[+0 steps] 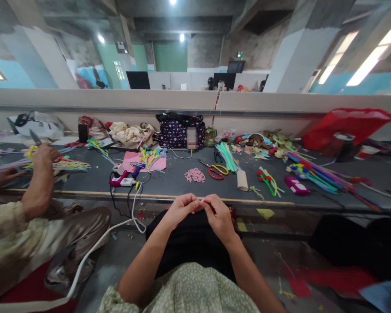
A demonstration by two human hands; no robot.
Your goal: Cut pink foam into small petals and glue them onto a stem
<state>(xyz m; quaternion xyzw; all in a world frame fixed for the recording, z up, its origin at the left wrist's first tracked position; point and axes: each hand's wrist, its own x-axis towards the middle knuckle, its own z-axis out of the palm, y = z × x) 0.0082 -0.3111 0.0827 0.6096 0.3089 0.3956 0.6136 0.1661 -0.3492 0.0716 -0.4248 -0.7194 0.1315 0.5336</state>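
Note:
My left hand [182, 209] and my right hand [219, 217] meet over my lap, just in front of the table edge. Both have thumb and fingers pinched together, fingertips touching or nearly so. Whatever is between them is too small or hidden to name. Beyond them on the dark table [169, 187] lies a small pile of short pink pieces [194, 175]. Scissors with red and yellow handles [217, 171] rest to its right. Further right are a bundle of pale green fuzzy stems [226, 156] and an upright-looking cardboard tube [242, 180].
A magenta power strip [121, 179] with a white cable [101, 248] sits left. Behind stand a dark patterned bag [172, 130] and a red bag [342, 126]. Colourful stems [322, 174] lie right. At far left a co-worker's hand [44, 154] holds scissors.

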